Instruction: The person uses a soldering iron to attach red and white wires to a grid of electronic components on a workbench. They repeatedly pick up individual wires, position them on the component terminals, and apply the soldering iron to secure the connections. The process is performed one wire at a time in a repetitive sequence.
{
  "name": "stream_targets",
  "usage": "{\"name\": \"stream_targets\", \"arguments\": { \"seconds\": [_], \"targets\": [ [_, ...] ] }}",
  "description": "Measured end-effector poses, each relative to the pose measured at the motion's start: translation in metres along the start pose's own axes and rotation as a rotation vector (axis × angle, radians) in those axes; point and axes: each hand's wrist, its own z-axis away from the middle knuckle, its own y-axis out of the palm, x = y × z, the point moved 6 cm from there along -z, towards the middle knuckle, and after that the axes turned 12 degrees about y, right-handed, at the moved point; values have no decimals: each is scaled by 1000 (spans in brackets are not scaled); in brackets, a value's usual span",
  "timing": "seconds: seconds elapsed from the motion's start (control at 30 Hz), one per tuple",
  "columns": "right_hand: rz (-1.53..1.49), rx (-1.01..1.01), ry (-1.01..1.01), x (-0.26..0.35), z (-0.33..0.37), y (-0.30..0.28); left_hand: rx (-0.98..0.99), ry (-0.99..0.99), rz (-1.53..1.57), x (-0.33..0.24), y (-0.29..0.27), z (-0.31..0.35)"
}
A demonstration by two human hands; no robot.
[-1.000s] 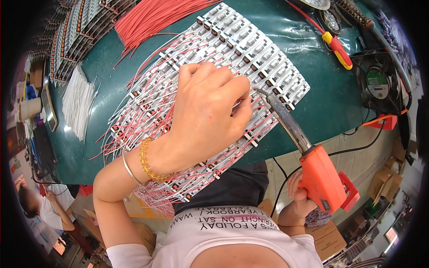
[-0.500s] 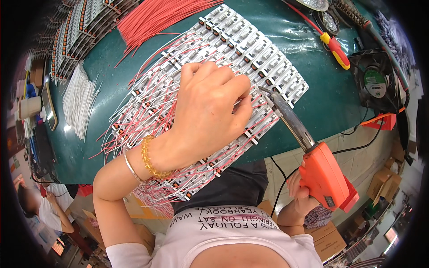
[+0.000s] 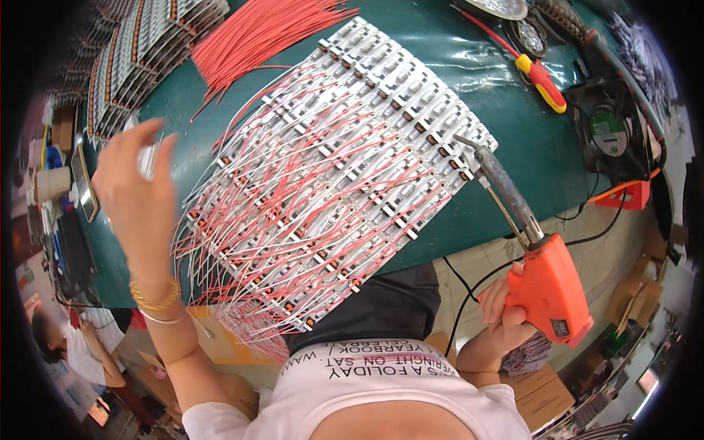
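Note:
My right hand [image 3: 506, 312] grips an orange soldering gun [image 3: 559, 290] by its handle. The gun's dark metal barrel points up and left, with its tip over the right edge of a panel of white circuit modules [image 3: 414, 81]. Rows of thin red and white wires [image 3: 293, 183] trail from the panel toward the left and lower left. My left hand [image 3: 136, 198], slightly blurred, is over the left of the table, thumb and forefinger apart and nothing seen held. Between them shows part of a bundle of loose white wires [image 3: 147, 163]; the hand hides most of it.
A pile of red wires [image 3: 257, 44] lies at the back, beside stacked module panels [image 3: 143, 44] at far left. A red-and-yellow screwdriver [image 3: 541, 81], metal dishes [image 3: 529, 35] and a black fan [image 3: 610, 132] sit at the right. The gun's black cable [image 3: 469, 293] hangs below the green table [image 3: 433, 238].
My left hand has moved from over the panel to the white wires at the left, uncovering the panel's middle. The soldering gun has shifted slightly right, still in my right hand.

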Motion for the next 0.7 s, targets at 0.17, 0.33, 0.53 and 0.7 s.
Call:
{"name": "stream_targets", "arguments": {
  "seconds": [0.17,0.33,0.53,0.7],
  "targets": [
    [-24,5,11,2,-6,7,183,-162,-31,114,43,67],
    [-65,39,-2,4,-6,8,180,-131,-21,104,39,62],
    [-62,91,-5,4,-3,4,-96,-19,-27,91,16,62],
    [-91,80,10,-2,1,4,-173,-276,630,36,2,40]
  ]
}}
